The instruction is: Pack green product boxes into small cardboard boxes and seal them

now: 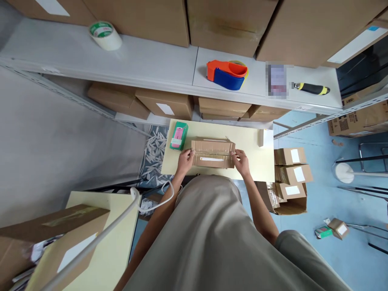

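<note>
A small cardboard box [212, 152] lies on the pale yellow table [257, 167] right in front of me, with a white strip on its near part and a dark seam across it. My left hand [186, 160] grips its left end, thumb and fingers pinched at the edge. At the opposite end, my right hand [241, 161] pinches the box's right edge in the same way. A green box with a pink item pictured on it [178, 136] sits just beyond my left hand. Near the table's right side stands a small white box [266, 138].
Behind the table, a grey shelf [151, 64] carries a tape roll [106, 36], an orange and blue tape dispenser [227, 74], a black and yellow knife [312, 88] and large cartons [142, 20]. Stacked parcels [292, 173] stand right. A white cable [157, 208] crosses near my left arm.
</note>
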A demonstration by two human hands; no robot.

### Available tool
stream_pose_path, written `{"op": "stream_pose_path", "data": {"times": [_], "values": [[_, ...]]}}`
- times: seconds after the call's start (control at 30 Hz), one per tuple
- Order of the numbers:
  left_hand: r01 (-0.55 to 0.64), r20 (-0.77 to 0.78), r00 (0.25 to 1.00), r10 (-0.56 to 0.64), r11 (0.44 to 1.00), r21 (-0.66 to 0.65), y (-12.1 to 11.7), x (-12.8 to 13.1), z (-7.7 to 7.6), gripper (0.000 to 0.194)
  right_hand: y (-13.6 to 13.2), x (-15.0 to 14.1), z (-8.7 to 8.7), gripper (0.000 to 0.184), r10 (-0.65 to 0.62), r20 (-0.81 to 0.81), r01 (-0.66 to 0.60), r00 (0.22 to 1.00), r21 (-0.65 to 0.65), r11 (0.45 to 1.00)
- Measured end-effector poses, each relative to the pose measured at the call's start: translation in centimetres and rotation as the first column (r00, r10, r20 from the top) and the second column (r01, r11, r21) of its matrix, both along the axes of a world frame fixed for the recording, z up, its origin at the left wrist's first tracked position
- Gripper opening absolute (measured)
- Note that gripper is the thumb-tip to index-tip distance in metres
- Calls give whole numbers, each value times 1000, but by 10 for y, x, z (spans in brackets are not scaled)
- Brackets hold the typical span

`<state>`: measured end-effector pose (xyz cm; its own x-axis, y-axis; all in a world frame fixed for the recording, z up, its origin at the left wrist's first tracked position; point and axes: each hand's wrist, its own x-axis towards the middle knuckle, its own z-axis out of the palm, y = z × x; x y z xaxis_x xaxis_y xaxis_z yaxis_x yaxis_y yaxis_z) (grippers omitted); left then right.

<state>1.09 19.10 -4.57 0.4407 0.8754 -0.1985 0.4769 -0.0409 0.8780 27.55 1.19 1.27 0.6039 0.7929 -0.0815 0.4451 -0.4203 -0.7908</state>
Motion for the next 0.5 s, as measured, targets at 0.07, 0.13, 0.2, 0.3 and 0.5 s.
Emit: {"op": "stream_pose_path", "data": {"times": [0.07,0.13,0.2,0.3,0.5], "values": [[3,76,997,-3,1000,8,-1,-6,-4,25,-5,4,6,53,12,35,-13,999,32,999],[2,102,995,2,999,-38,-5,-11,-11,28,-12,6,3,45,44,35,-45,998,29,999],[-4,99,995,16,993,-115,-12,-15,-21,38,-20,6,-8,43,68,1,-68,998,16,998],[-14,83,996,38,961,-276,-25,-23,-38,47,-33,5,-34,41,71,-103,-76,992,-42,996],[-67,90,990,107,927,-368,-19,-22,-53,53,-32,20,-60,31,-68,-152,37,986,-194,980]]}}
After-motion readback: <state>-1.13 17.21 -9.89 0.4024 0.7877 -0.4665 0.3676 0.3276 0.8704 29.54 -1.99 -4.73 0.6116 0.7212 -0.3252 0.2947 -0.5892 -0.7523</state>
